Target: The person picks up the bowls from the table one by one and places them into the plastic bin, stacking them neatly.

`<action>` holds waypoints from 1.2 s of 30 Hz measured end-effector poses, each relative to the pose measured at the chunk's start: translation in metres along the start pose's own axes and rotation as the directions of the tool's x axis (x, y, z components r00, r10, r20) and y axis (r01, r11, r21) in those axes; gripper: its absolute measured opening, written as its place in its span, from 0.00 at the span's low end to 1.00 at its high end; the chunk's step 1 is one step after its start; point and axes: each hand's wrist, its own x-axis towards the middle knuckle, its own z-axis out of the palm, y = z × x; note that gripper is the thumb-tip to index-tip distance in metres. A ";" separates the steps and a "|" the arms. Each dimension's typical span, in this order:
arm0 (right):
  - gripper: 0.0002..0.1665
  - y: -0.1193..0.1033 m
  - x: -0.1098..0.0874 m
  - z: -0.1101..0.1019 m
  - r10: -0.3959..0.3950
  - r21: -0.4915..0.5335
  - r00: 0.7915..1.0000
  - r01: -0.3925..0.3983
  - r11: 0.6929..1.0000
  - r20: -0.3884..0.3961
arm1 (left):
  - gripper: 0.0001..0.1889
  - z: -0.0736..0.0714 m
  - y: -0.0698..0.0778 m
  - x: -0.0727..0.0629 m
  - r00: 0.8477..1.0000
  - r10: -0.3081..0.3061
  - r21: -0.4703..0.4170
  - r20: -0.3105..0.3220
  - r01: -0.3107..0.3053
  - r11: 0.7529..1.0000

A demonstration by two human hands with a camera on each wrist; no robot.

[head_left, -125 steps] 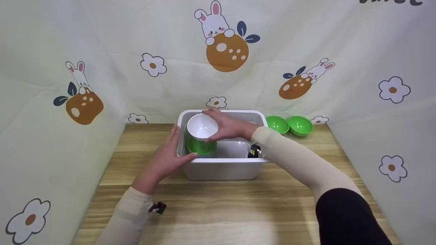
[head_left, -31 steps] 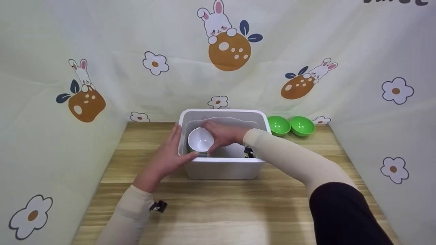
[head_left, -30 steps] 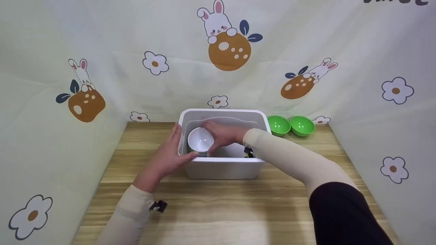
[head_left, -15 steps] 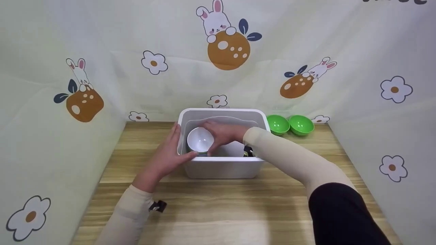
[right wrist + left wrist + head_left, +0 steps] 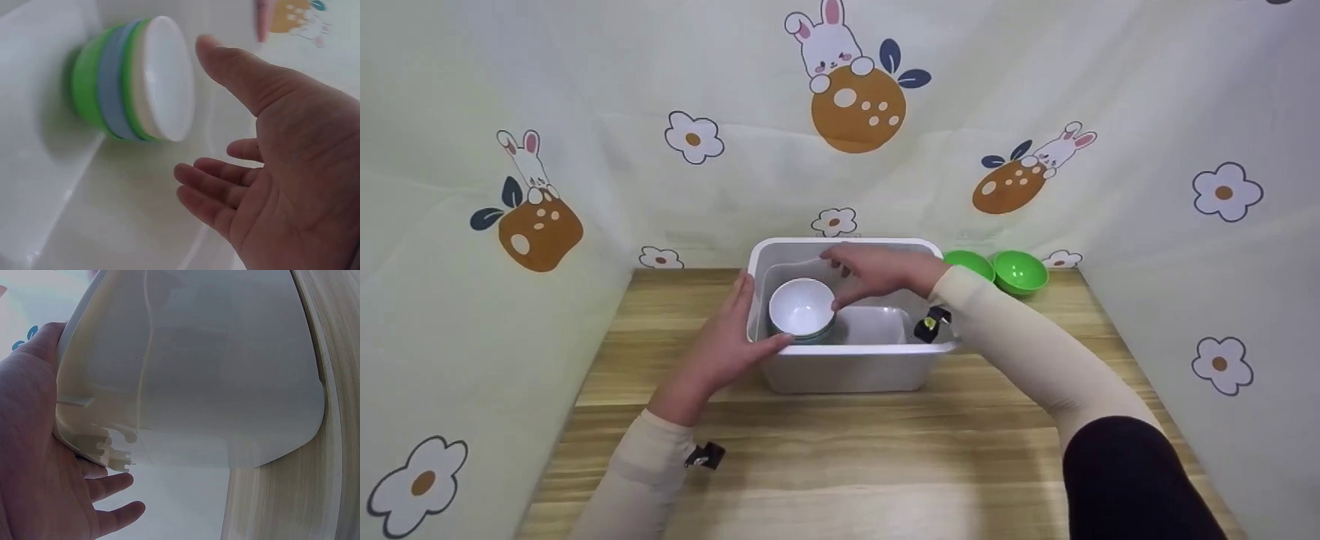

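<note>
A white bowl (image 5: pixel 802 307) tops a nested stack at the left end of the white plastic bin (image 5: pixel 847 373). Below it, in the right wrist view, show a green bowl (image 5: pixel 130 79), a blue bowl (image 5: pixel 112 84) and a lowest green bowl (image 5: pixel 87 84). My right hand (image 5: pixel 881 271) hovers just right of the stack, fingers spread and holding nothing; the right wrist view shows a gap between it and the white bowl (image 5: pixel 169 79). With its thumb by the front rim, my left hand (image 5: pixel 720 349) rests against the bin's left corner, its fingers (image 5: pixel 112 486) fairly straight.
Right of the bin, two green bowls stand side by side on the wooden table (image 5: pixel 825 465): one (image 5: pixel 1020 271) in full view, the other (image 5: pixel 969 262) partly behind the right forearm. A patterned curtain (image 5: pixel 750 187) encloses the back and sides.
My right hand has lowered the white bowl onto the stack in the bin, let go of it, and drawn up and to the right. The left hand has stayed at the bin's corner.
</note>
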 end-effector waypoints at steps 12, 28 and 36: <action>0.31 0.014 -0.082 -0.033 0.003 0.190 0.944 0.064 0.980 -0.331 | 0.68 0.001 -0.001 0.001 1.000 -0.008 -0.012 -0.001 0.008 1.000; 0.19 0.074 -0.173 0.018 0.213 0.362 0.774 0.023 0.932 -0.597 | 0.69 0.001 -0.001 0.002 1.000 -0.024 -0.018 0.009 0.024 1.000; 0.19 0.099 -0.200 0.044 0.325 0.473 0.713 0.011 0.881 -0.621 | 0.67 0.001 0.000 0.001 1.000 -0.002 -0.013 -0.005 0.002 1.000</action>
